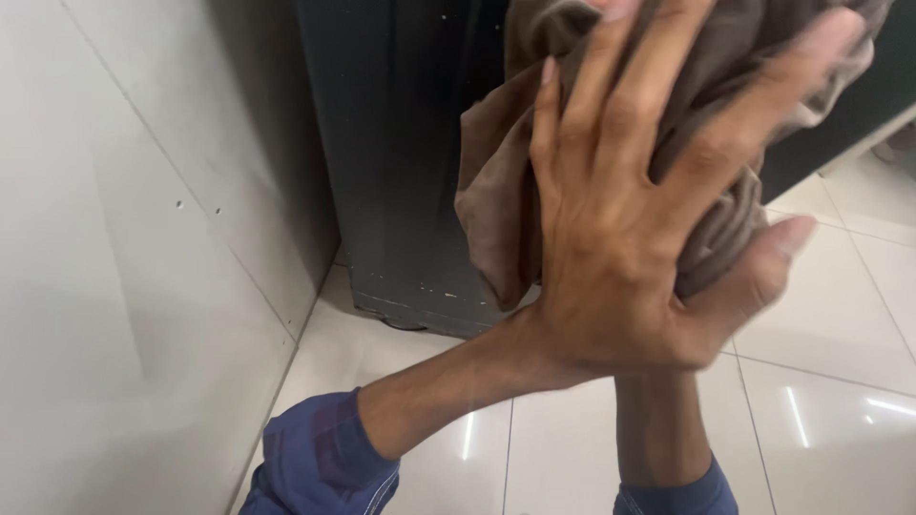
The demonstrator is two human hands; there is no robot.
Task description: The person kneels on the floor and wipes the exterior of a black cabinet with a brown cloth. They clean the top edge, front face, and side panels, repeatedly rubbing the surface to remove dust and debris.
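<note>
The brown cloth (496, 191) is bunched up at chest height before a dark cabinet (401, 143), and looks soft, light and limp (best gathered in a wad). The left hand (620, 238) spreads over it, fingers clasping; the right hand (754, 277) grips it from behind, mostly hidden, above the white tiled floor (821, 401).

The floor (840, 315) is laid with large glossy white tiles, thin grey grout lines between them, and bright streaks of light reflect off it near the right. A dark grey appliance (401, 172) stands on it close against the pale wall (114, 286), apparently on small feet.
</note>
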